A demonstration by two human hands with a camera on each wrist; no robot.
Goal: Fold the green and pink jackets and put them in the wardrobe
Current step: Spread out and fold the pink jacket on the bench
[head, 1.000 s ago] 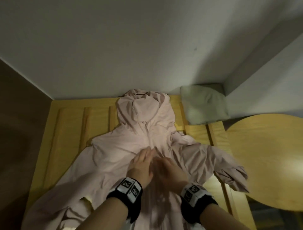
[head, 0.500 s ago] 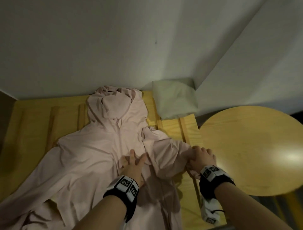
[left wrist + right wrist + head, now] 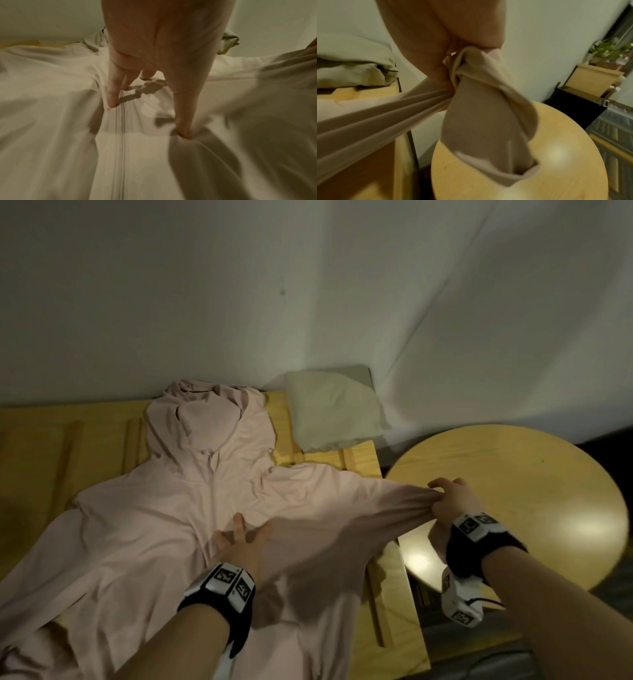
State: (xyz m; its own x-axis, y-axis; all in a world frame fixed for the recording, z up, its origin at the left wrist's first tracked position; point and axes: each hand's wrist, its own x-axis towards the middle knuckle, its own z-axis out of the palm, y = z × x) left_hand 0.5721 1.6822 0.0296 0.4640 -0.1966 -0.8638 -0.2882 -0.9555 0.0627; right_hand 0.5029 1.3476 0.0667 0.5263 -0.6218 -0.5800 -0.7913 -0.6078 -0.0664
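Note:
The pink hooded jacket [image 3: 178, 508] lies spread face up on a slatted wooden platform [image 3: 51, 446], hood toward the wall. My left hand [image 3: 245, 537] presses flat on its chest beside the zipper [image 3: 120, 121], fingers straight and spread. My right hand [image 3: 448, 501] grips the end of the jacket's right sleeve [image 3: 481, 108] and holds it stretched taut out over the round table [image 3: 548, 508]; the cuff hangs below my fist. The green jacket [image 3: 332, 412] sits folded at the platform's far right corner against the wall.
White walls [image 3: 308, 285] meet in a corner behind the platform. The round wooden table stands close against the platform's right side. In the right wrist view a dark shelf unit [image 3: 576, 100] with a wooden box and plants [image 3: 607, 50] stands further right.
My right hand went from the jacket's middle to the right sleeve end, took hold of it and pulled it out straight to the right. My left hand stayed pressing on the chest.

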